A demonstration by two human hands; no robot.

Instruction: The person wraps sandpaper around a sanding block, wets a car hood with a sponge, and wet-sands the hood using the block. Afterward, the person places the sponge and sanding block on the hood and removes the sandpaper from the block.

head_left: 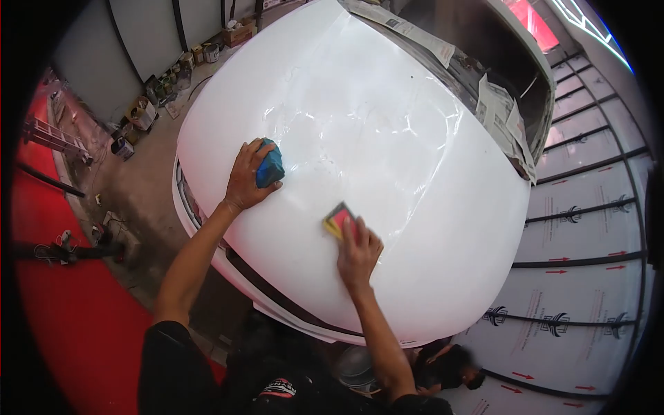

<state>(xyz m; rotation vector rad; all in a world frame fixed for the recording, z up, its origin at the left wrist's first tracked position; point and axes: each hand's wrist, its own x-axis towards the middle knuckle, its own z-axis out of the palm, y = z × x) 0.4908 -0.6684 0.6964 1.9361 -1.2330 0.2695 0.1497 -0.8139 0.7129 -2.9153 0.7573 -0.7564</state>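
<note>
A glossy white car hood (415, 228) fills the middle of the head view, with wet-looking streaks on it. My left hand (247, 176) is closed round a crumpled blue cloth (271, 164) on the hood's left part. Nearer the hood's middle, my right hand (360, 254) grips a small block (342, 220), red on top with yellow and dark edges, against the white surface. The block looks slightly blurred.
Paper sheets (499, 114) line the windshield edge. Cans and boxes (142, 112) stand along the wall at upper left, near a ladder (59, 138). Another person (453, 366) is low beyond the hood's front edge, beside a bucket (356, 366).
</note>
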